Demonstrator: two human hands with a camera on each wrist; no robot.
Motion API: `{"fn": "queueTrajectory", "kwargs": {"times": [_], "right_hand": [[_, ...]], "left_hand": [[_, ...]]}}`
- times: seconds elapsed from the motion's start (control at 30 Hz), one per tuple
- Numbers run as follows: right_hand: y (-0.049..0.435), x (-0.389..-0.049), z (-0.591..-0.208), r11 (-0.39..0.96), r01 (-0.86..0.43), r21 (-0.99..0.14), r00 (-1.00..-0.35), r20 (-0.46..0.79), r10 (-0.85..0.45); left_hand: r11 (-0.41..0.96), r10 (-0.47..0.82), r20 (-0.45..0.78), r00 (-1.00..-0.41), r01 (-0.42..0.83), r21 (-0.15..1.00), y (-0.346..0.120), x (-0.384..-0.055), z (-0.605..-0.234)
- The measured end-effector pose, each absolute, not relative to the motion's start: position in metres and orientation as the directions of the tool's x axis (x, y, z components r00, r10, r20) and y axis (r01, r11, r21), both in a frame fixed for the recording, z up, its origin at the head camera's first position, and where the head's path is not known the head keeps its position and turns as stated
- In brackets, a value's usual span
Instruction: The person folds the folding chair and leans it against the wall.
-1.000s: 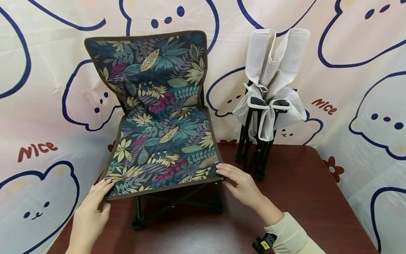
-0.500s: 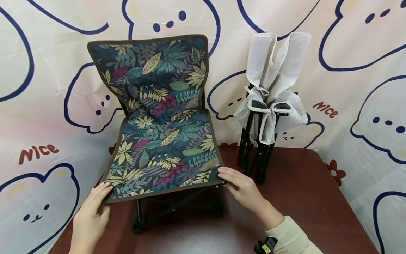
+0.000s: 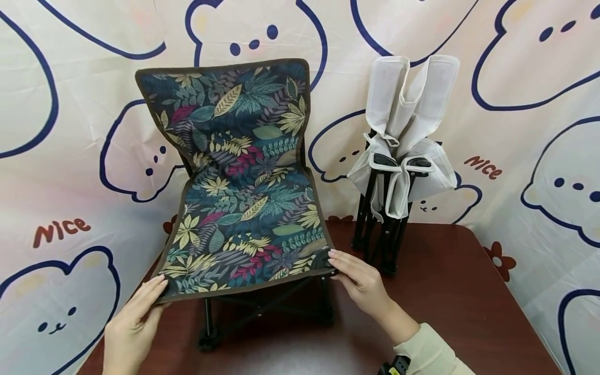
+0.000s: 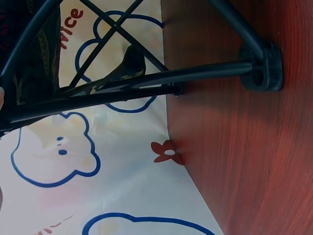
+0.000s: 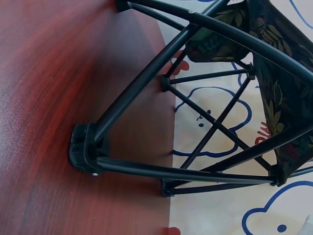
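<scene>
My left hand [image 3: 133,323] and right hand [image 3: 361,281] are well apart, each pinching one front corner of a small unfolded chair [image 3: 244,208], fingers on top and thumb below the edge. The chair stands on the desk [image 3: 450,291] in front of me, its seat stretching away between my hands. Its cloth is a deep navy-teal, crowded with leaves in pale yellow, green, turquoise, grey-violet and magenta, all bound with a dark brown border. A black patch [image 3: 322,259] covers the corner at my right fingertips. Beyond my hands the cloth creases and narrows where seat meets backrest [image 3: 229,112], then widens toward the top edge. Below my hands, slim black tubes [image 5: 142,85] cross in an X and end in chunky black feet [image 5: 83,149] on the reddish-brown wood. Past my right hand, apart from the chair, a folded black frame with white fabric [image 3: 424,99] stands upright. Behind both hangs a pale backdrop [image 3: 553,146] with blue-outlined cartoon animals.
</scene>
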State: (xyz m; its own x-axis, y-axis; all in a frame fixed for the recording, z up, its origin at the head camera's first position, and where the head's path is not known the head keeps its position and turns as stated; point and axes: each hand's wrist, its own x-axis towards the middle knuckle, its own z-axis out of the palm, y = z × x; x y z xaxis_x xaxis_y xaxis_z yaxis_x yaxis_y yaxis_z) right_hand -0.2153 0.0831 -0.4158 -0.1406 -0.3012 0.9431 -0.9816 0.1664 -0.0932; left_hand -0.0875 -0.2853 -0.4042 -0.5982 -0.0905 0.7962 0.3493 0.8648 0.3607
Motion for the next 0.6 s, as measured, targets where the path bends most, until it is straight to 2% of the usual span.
{"fn": "queueTrajectory", "kwargs": {"times": [0.2, 0.43, 0.6], "right_hand": [[0.080, -0.216, -0.411, 0.187, -0.980, -0.069, -0.123, 0.948, -0.295], [0.075, -0.217, -0.406, 0.202, -0.979, -0.039, -0.098, 0.951, -0.294], [0.074, -0.216, -0.404, 0.213, -0.976, -0.038, -0.101, 0.950, -0.294]], "left_hand": [[0.861, -0.143, 0.790, -0.596, 0.320, 0.396, -0.283, -0.091, -0.404], [0.850, -0.101, 0.874, -0.475, 0.415, 0.324, -0.284, -0.098, -0.405], [0.848, -0.092, 0.885, -0.456, 0.430, 0.309, -0.283, -0.101, -0.405]]}}
